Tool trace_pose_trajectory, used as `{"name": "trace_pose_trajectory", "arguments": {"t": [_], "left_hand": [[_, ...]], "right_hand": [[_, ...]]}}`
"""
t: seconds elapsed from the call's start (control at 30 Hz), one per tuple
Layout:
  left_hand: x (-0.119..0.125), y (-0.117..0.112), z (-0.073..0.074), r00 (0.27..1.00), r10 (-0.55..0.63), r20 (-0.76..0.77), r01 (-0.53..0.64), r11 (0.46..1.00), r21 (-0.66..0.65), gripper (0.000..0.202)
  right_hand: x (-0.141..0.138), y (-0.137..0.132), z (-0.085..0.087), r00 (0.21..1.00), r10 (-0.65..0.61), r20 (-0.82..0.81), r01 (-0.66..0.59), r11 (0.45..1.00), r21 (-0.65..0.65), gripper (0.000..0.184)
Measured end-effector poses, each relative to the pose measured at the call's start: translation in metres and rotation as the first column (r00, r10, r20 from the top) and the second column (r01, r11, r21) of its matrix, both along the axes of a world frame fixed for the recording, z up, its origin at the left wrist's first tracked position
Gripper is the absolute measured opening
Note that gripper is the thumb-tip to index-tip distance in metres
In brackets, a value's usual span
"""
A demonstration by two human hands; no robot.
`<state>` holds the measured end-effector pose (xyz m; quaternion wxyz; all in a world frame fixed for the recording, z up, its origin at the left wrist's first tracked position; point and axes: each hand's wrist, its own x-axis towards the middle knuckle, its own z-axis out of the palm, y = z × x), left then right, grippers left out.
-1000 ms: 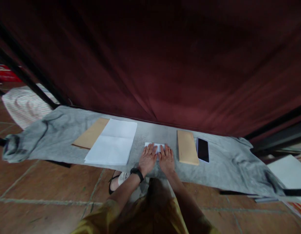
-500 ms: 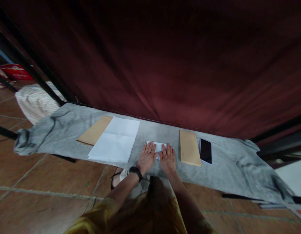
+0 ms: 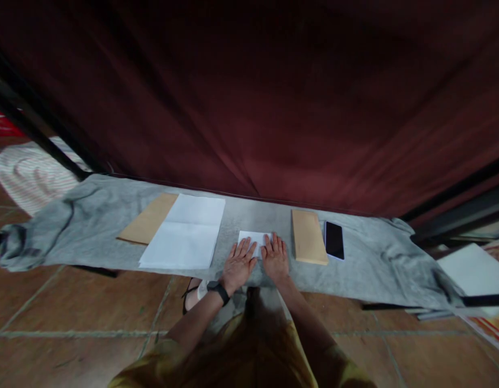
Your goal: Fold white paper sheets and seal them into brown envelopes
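A small folded sheet of white paper (image 3: 255, 237) lies on the grey cloth (image 3: 241, 215) in front of me. My left hand (image 3: 238, 265) rests palm down over its left and near part, fingers stretched out, a black band on the wrist. On its right side lies my right hand (image 3: 275, 258), also flat, with the fingers pointing away from me. Both hands cover part of the paper's near edge. To the left is a stack of larger white sheets (image 3: 185, 231) with a crease across the top one. A brown envelope-like packet (image 3: 309, 237) lies right of my right hand.
Brown paper (image 3: 146, 222) lies partly under the white stack. A phone (image 3: 334, 240) with a dark screen sits beside the right-hand packet. Behind the narrow cloth-covered surface hangs a dark red curtain (image 3: 249, 108). Black bars (image 3: 43, 124) stand at the left.
My left hand has slid slightly toward me and left, showing more of the folded paper. My right hand stays flat on its right side. The view has shifted a little.
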<state>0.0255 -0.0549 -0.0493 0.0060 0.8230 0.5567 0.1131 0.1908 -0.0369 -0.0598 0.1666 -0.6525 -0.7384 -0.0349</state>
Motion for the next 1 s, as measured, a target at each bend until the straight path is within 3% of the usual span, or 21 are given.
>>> {"name": "trace_pose_trajectory", "arguments": {"t": [0.27, 0.53, 0.77, 0.9, 1.0], "left_hand": [[0.002, 0.001, -0.003, 0.999, 0.003, -0.035, -0.003, 1.0, 0.005, 0.055], [-0.009, -0.012, 0.005, 0.997, -0.044, -0.068, 0.044, 0.999, -0.007, 0.055], [-0.028, -0.033, -0.003, 0.996, -0.027, -0.088, 0.027, 1.0, 0.004, 0.065], [-0.026, -0.04, -0.002, 0.997, 0.003, -0.071, 0.0, 0.999, 0.041, 0.067], [-0.017, -0.046, 0.002, 0.996, -0.075, -0.043, 0.078, 0.994, 0.073, 0.061]], "right_hand": [[0.008, -0.029, 0.0, 0.982, 0.184, -0.032, -0.184, 0.983, 0.02, 0.046], [0.007, -0.044, -0.001, 0.992, 0.127, 0.016, -0.128, 0.992, 0.017, 0.047], [0.007, -0.043, -0.004, 0.991, 0.13, 0.021, -0.131, 0.991, 0.04, 0.048], [0.007, -0.044, -0.004, 0.991, 0.128, 0.026, -0.129, 0.991, 0.035, 0.049], [0.007, -0.044, -0.002, 0.992, 0.127, 0.025, -0.127, 0.992, 0.022, 0.049]]}}
